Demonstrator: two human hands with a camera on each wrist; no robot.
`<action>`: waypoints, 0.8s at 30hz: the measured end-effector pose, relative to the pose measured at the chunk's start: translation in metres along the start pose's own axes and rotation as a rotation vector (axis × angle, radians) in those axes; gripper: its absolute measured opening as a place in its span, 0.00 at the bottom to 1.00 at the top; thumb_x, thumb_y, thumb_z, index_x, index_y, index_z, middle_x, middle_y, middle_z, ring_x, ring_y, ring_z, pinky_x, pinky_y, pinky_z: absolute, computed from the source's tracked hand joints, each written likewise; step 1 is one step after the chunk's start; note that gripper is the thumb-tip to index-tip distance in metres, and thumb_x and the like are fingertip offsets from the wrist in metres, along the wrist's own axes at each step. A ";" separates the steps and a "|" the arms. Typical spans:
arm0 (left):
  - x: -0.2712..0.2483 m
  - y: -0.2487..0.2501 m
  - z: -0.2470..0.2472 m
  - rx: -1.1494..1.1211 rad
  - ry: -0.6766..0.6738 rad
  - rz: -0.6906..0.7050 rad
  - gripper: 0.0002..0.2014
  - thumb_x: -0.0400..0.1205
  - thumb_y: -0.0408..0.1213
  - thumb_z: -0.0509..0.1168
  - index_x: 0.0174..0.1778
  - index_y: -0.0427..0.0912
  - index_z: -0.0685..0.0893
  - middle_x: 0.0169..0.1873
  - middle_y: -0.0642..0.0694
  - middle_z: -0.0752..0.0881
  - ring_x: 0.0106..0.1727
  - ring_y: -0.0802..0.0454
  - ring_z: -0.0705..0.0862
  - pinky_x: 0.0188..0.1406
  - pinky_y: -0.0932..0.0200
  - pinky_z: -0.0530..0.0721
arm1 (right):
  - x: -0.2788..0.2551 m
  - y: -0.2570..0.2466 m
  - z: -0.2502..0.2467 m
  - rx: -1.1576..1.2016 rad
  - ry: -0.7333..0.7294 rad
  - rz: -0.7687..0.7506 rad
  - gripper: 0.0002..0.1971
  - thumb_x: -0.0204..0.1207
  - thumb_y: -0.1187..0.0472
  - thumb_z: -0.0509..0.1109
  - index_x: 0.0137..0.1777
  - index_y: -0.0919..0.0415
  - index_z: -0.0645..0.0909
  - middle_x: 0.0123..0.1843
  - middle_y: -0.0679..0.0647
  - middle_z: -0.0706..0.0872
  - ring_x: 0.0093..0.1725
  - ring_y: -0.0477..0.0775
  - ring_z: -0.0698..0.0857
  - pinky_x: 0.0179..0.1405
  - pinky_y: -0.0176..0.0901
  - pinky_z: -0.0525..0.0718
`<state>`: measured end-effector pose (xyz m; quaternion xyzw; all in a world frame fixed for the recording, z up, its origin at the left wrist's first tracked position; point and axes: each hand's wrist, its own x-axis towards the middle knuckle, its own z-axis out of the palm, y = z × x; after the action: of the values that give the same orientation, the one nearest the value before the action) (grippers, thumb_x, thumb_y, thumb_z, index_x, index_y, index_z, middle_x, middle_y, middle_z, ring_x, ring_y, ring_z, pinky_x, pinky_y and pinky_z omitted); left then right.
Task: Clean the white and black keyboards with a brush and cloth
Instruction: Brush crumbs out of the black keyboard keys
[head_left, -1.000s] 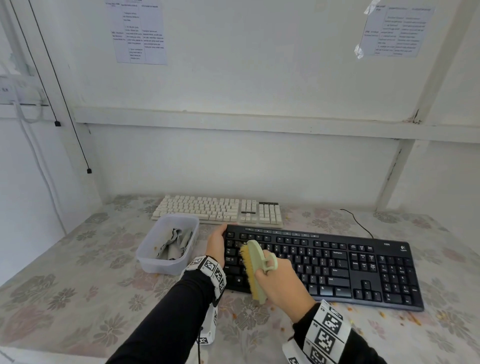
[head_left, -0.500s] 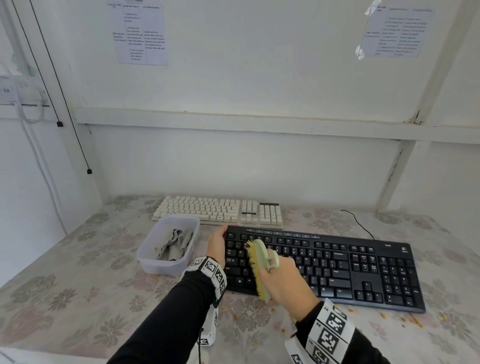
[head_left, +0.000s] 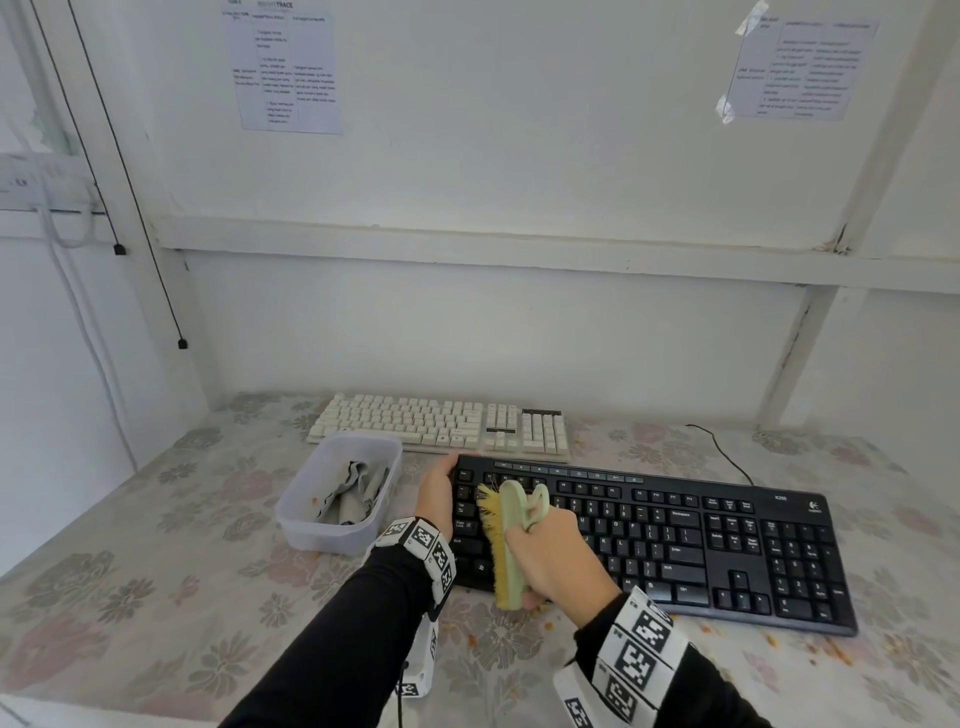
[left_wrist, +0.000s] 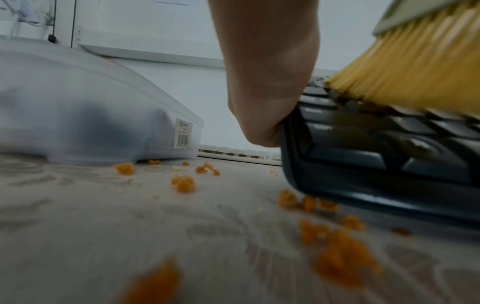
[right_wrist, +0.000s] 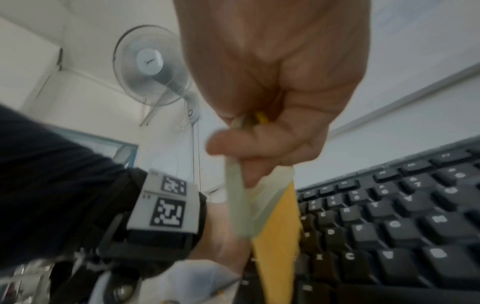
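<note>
A black keyboard (head_left: 675, 535) lies across the table in front of me, with a white keyboard (head_left: 441, 423) behind it near the wall. My right hand (head_left: 556, 556) grips a pale green brush (head_left: 511, 540) with yellow bristles (left_wrist: 405, 67) set on the keys at the black keyboard's left end. My left hand (head_left: 439, 493) holds that keyboard's left edge (left_wrist: 288, 144). In the right wrist view the fingers (right_wrist: 259, 144) curl round the brush handle (right_wrist: 241, 205). A grey cloth (head_left: 353, 493) lies in a clear plastic tub (head_left: 337, 525).
Orange crumbs (left_wrist: 337, 253) are scattered on the flowered tablecloth (head_left: 156, 587) by the keyboard's left front corner and along its front right (head_left: 810, 649). The black keyboard's cable (head_left: 727, 452) runs back toward the wall. A wall fan (right_wrist: 150, 65) hangs high up.
The brush has shifted slightly right and back again across the left keys of the black keyboard. My left hand has stayed on the keyboard's left edge.
</note>
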<state>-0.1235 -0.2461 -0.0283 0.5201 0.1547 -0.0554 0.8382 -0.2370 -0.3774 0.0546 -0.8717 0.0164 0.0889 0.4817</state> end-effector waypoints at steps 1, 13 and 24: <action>0.000 0.000 0.000 -0.001 -0.014 -0.007 0.17 0.85 0.46 0.56 0.44 0.40 0.87 0.34 0.41 0.87 0.34 0.44 0.86 0.37 0.55 0.84 | 0.001 -0.003 0.000 0.011 0.006 -0.024 0.11 0.81 0.62 0.56 0.36 0.57 0.71 0.32 0.56 0.79 0.28 0.58 0.83 0.24 0.41 0.81; -0.004 0.002 -0.001 0.018 0.006 -0.016 0.20 0.87 0.47 0.55 0.44 0.37 0.87 0.36 0.40 0.87 0.37 0.44 0.85 0.41 0.54 0.82 | 0.004 -0.002 0.013 0.091 -0.047 -0.007 0.07 0.80 0.62 0.57 0.48 0.60 0.77 0.34 0.56 0.81 0.22 0.49 0.82 0.19 0.40 0.82; -0.001 -0.001 -0.002 0.072 0.004 0.079 0.17 0.87 0.43 0.54 0.44 0.37 0.82 0.38 0.40 0.82 0.40 0.49 0.82 0.40 0.56 0.80 | 0.001 -0.019 0.011 0.020 -0.037 -0.234 0.08 0.83 0.60 0.57 0.58 0.59 0.72 0.44 0.58 0.82 0.42 0.66 0.86 0.40 0.63 0.88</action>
<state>-0.1247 -0.2450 -0.0300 0.5556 0.1333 -0.0266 0.8202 -0.2352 -0.3578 0.0643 -0.8611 -0.0933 0.0481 0.4975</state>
